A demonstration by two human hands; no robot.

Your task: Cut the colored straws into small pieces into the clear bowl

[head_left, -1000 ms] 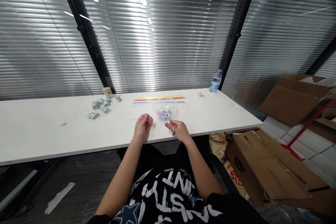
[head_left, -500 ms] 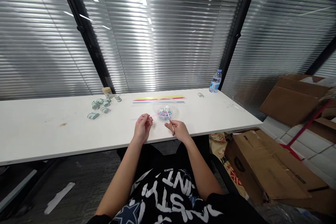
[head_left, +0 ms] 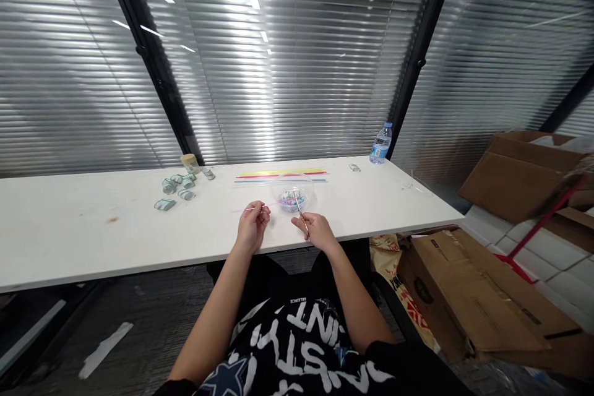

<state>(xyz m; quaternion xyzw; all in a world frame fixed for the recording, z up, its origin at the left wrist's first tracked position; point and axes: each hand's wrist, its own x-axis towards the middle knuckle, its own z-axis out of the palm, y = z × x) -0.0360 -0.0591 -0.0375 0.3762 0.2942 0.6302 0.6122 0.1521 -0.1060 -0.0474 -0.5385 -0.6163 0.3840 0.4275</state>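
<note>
My left hand [head_left: 253, 223] pinches a thin pink straw [head_left: 245, 209], which points right toward the bowl's rim. In my right hand [head_left: 316, 230] is a slim pair of scissors [head_left: 302, 223], its tips over the bowl; whether the blades are parted is too small to see. The clear round bowl [head_left: 307, 184] stands on the table just beyond both hands. Small blue, pink and whitish pieces [head_left: 291, 200] lie in its bottom. Behind the bowl, yellow, red and blue straws [head_left: 250, 177] are laid out lengthwise.
On the white table [head_left: 139, 235], several small clear green-edged items [head_left: 169, 185] sit left near a cork-topped jar [head_left: 189, 163]. Another such item [head_left: 354, 167] lies right of the bowl. A water bottle [head_left: 381, 143] stands at the back right. Cardboard boxes [head_left: 477, 291] are right of the table.
The pink straw reaches less far right over the bowl than before. Both hands have stayed almost in the same place.
</note>
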